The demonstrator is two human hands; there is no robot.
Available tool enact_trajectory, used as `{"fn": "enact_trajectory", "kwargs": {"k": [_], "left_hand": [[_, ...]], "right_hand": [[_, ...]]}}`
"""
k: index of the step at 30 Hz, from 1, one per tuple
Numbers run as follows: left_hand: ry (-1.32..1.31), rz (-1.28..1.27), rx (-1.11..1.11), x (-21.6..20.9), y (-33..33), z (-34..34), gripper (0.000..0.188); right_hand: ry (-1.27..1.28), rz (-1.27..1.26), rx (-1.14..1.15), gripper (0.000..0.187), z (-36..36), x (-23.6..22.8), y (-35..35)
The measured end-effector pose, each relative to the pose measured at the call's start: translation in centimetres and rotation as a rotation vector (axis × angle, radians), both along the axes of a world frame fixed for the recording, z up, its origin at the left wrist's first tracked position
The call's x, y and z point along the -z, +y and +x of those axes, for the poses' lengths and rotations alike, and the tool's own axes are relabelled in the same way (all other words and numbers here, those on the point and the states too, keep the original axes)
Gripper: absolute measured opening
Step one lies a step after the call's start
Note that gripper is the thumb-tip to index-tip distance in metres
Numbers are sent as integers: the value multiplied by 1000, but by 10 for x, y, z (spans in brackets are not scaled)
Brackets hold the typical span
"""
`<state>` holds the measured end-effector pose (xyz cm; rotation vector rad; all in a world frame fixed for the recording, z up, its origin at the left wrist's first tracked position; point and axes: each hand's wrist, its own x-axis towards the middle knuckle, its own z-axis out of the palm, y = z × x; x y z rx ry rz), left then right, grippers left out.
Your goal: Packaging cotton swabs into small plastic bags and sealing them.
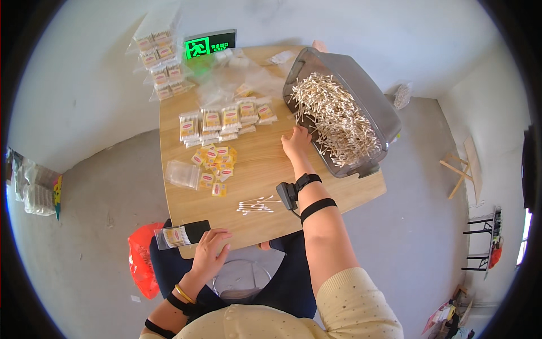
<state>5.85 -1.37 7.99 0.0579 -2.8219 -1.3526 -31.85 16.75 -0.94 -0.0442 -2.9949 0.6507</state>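
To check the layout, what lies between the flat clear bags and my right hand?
In the head view: yellow cards, then bare tabletop towards your right hand.

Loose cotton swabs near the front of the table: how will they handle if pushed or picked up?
The cotton swabs are probably very light, being thin sticks with small tips. They seem apt to roll or scatter, lying loose on the flat tabletop. Lifting one may disturb its neighbours, since several overlap.

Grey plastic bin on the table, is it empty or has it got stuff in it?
Not empty: a large heap of loose cotton swabs lies inside the grey plastic bin.
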Motion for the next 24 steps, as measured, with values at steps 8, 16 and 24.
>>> {"fn": "enact_trajectory", "kwargs": {"k": [8, 16, 24], "left_hand": [[89, 26, 10, 9, 5, -26, 28], [123, -296, 151, 39, 26, -63, 66], [81, -526, 194, 65, 31, -90, 80]], "right_hand": [[179, -314, -531, 39, 104, -1, 27], [109, -434, -627, 29, 121, -18, 30], [304, 34, -415, 35, -1, -11, -12]]}}
